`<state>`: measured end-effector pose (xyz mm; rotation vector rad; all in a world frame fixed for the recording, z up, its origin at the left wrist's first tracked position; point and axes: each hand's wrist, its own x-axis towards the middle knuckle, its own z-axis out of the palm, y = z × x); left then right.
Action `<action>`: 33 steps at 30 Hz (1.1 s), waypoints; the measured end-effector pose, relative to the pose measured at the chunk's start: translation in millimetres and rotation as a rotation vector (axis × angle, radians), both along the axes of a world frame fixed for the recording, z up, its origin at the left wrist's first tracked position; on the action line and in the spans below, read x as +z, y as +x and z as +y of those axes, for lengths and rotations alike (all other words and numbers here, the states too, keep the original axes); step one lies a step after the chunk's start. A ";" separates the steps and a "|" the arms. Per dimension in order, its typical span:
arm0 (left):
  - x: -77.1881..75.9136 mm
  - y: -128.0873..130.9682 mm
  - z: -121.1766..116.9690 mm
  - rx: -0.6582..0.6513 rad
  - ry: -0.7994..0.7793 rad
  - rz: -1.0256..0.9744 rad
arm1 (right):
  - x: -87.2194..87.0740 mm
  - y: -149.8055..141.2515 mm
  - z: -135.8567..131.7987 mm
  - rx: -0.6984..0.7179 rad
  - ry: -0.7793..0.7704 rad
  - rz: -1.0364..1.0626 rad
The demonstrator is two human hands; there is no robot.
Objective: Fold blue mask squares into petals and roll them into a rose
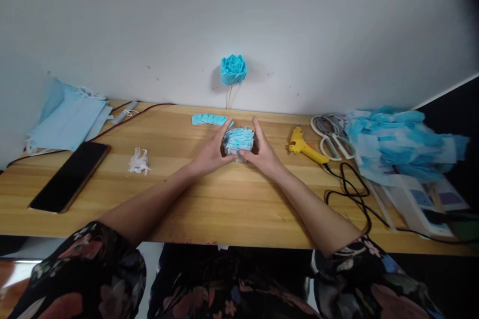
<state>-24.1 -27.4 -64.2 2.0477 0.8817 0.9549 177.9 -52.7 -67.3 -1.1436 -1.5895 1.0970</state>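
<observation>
Between my two hands, at the middle of the table, sits a small round bundle of blue and white layered pieces (238, 138) that look like cut face-mask cloth. My left hand (213, 153) curves round its left side, thumb at the near edge. On the other side my right hand (266, 153) holds it, with the thumb pressed on its front and the index finger raised behind. Just beyond my left hand lies a row of small blue squares (208, 119). A blue cloth flower (233, 70) on a thin stick leans against the wall.
Left on the wooden table (209, 209) are blue face masks (69, 117), a black phone (71, 177) and white scraps (139, 161). To the right lie a yellow glue gun (305, 146) with its black cord, white-handled scissors (337, 146) and a blue cloth heap (400, 142).
</observation>
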 end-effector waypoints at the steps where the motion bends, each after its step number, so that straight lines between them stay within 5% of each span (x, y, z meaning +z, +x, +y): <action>1: 0.3 0.3 -0.9 -0.005 0.008 0.004 | 0.3 -0.4 -0.6 0.002 -0.003 -0.008; 8: 0.6 2.3 -6.4 0.004 0.038 0.012 | 2.2 -7.5 -8.3 0.040 0.052 -0.114; 13: 2.8 -2.3 -1.3 0.072 -0.096 -0.111 | 7.9 -7.1 -10.0 0.092 0.142 -0.126; 18: 1.1 -18.8 21.1 0.346 -0.106 -0.306 | 15.4 18.1 2.4 -0.122 0.185 -0.120; 21: -3.6 -25.0 30.5 0.400 -0.152 -0.381 | 15.6 30.2 6.8 -0.201 0.136 -0.176; 28: -1.3 -23.0 30.9 0.398 -0.258 -0.473 | 16.1 27.0 -9.2 0.028 0.242 -0.835; 33: 0.4 -25.0 33.1 0.390 -0.250 -0.448 | 19.3 26.8 -26.8 0.145 0.224 -1.010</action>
